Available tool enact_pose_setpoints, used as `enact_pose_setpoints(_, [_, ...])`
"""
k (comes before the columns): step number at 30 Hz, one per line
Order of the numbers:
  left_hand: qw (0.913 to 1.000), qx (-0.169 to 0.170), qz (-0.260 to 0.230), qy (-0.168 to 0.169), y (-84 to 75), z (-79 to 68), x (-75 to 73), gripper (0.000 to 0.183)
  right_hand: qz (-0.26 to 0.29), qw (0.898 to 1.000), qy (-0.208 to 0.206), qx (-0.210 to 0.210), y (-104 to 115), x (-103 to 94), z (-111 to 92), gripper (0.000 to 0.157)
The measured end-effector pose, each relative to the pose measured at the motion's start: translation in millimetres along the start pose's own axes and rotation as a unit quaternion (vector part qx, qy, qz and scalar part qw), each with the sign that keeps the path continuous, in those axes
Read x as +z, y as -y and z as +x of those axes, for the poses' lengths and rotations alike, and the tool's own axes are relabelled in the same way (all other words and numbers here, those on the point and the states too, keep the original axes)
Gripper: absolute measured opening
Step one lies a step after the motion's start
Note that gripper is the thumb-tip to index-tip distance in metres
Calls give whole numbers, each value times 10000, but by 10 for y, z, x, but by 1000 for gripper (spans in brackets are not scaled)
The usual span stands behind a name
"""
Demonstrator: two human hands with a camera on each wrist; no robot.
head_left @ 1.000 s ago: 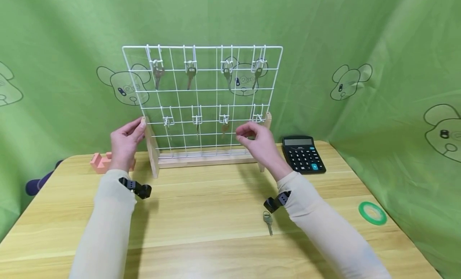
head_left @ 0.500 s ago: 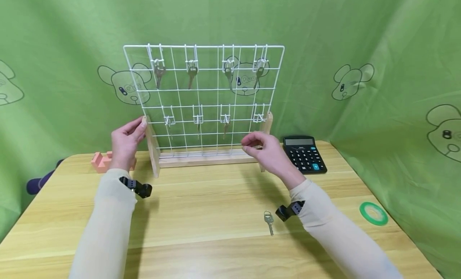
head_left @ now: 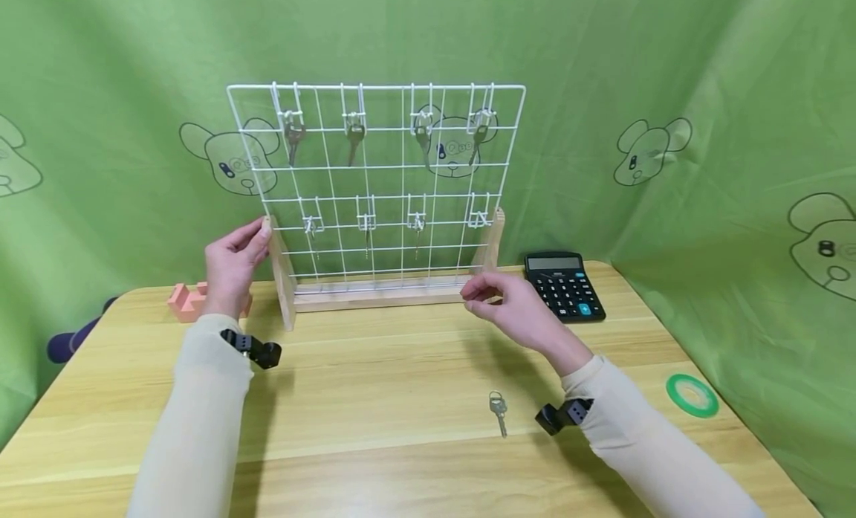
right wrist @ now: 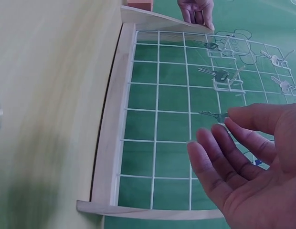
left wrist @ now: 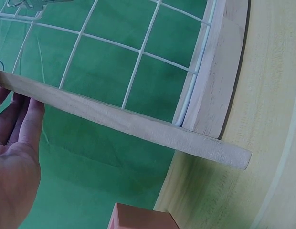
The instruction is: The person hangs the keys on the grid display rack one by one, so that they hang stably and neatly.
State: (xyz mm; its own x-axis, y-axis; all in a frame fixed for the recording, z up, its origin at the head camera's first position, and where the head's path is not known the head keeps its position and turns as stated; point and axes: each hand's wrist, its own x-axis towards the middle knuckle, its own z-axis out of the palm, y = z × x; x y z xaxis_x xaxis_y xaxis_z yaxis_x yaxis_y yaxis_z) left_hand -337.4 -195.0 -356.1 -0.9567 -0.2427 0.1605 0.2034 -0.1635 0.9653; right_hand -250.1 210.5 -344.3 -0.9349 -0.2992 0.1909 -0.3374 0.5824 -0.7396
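A white wire grid rack [head_left: 381, 166] stands on a wooden base [head_left: 388, 298] at the table's back. My left hand [head_left: 229, 269] pinches the top of the rack's left wooden side post [head_left: 281, 280]. Keys hang from the upper hooks, among them a key [head_left: 355, 135] and another key [head_left: 480, 137]. Below, three hooks carry keys, while the lower right hook [head_left: 478, 219] shows none. My right hand [head_left: 515, 310] is in front of the rack's lower right corner, fingers loosely bent and holding nothing. A loose key [head_left: 498, 408] with a ring lies on the table.
A black calculator [head_left: 565, 287] lies right of the rack. Near the table's right edge is a green tape roll [head_left: 692, 396]. A pink block-like object [head_left: 187, 302] sits behind my left wrist. Green curtain [head_left: 568, 57] hangs behind the table [head_left: 334, 399].
My right hand has drawn back from beside the lower hooks, moving down and to the right. The third lower key has turned edge-on. My left hand stays on the post.
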Motion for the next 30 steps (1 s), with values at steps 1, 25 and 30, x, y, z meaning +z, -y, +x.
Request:
enact_pose_setpoints(1, [10000,0,2,4,1,1,0,49,-12,10000,22,24,-11,-2,-21,18])
enact_pose_setpoints(25, [10000,-54,-52,17,2,-3,-14,50,117,9907,1300,386,-366,-37,-568,23])
enact_pose_setpoints(30, [10000,-62,-71,2,6,0,-9,50,-204,9865,1586,363,-408,10,-645,24])
